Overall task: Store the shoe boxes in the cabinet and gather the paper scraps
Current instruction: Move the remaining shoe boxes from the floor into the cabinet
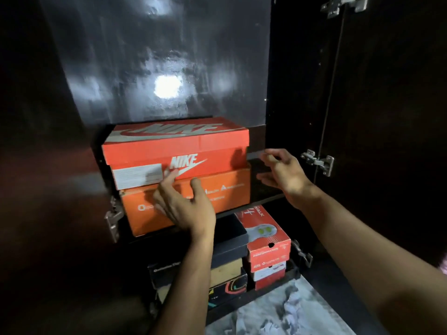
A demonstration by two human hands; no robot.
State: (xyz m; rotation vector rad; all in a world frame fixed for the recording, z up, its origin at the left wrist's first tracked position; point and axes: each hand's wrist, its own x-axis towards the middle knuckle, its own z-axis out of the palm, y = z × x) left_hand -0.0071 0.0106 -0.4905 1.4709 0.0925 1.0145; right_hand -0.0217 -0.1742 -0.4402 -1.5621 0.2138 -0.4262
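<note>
An orange-red Nike shoe box (208,151) sits on top of a paler orange shoe box (225,189) on the upper shelf of a dark cabinet. My left hand (183,201) is in front of these two boxes with fingers spread and straight, fingertips near the Nike box's front face. My right hand (283,172) hovers to the right of the stack, fingers loosely bent, holding nothing. Crumpled white paper scraps (290,313) lie on the pale floor at the bottom.
On the lower shelf stand a black box (229,238), a red box with a shoe picture (266,235) and several more boxes beneath. The cabinet's right door (387,117) stands open with metal hinges (319,162). Free shelf room lies right of the orange stack.
</note>
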